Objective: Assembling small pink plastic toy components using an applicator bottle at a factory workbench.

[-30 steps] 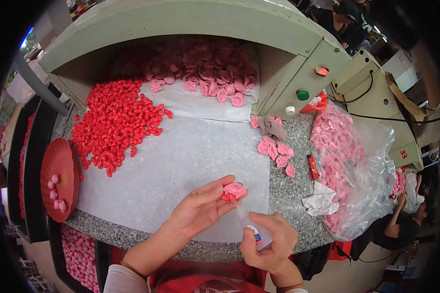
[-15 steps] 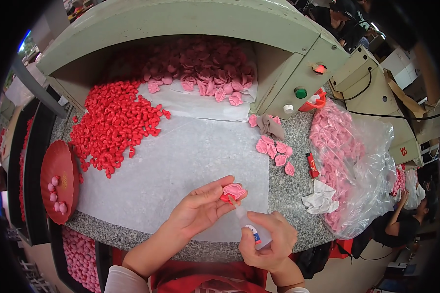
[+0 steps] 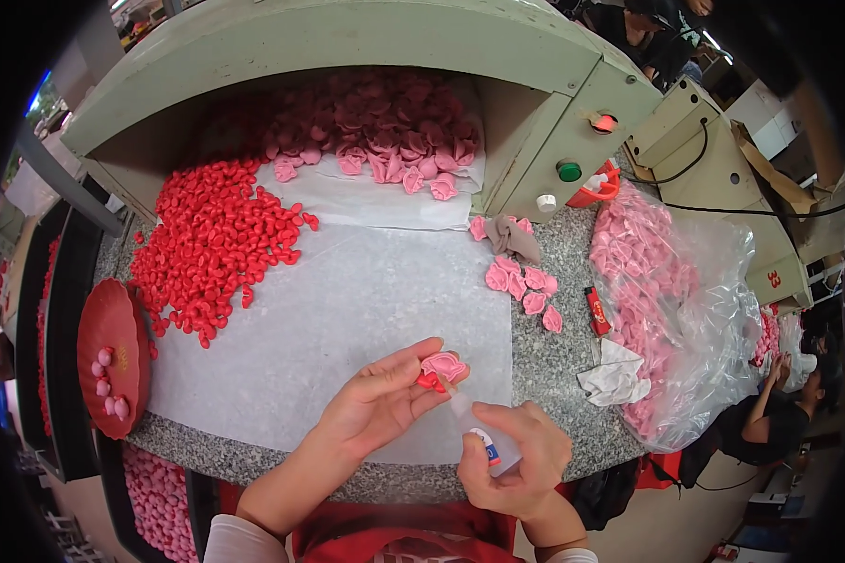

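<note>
My left hand pinches a pink ruffled, petal-like moulded piece between thumb and fingers. A small glossy red piece sits against its lower edge. Wrapped in my right hand is a whitish translucent squeeze bottle with a blue-and-white label. Its thin nozzle points up and left, its tip at the place where the red and pink pieces meet. Whether liquid comes out is too small to see. Both hands are above a white sheet on the speckled worktop.
Red pieces are heaped at left, beside a red dish with pink balls. A pale green machine holds pink pieces. At right lie several pink pieces, a red lighter, a crumpled cloth and a plastic bag.
The surroundings have shifted slightly left in the picture. My hands keep almost the same pose, with the nozzle tip still at the pieces.
</note>
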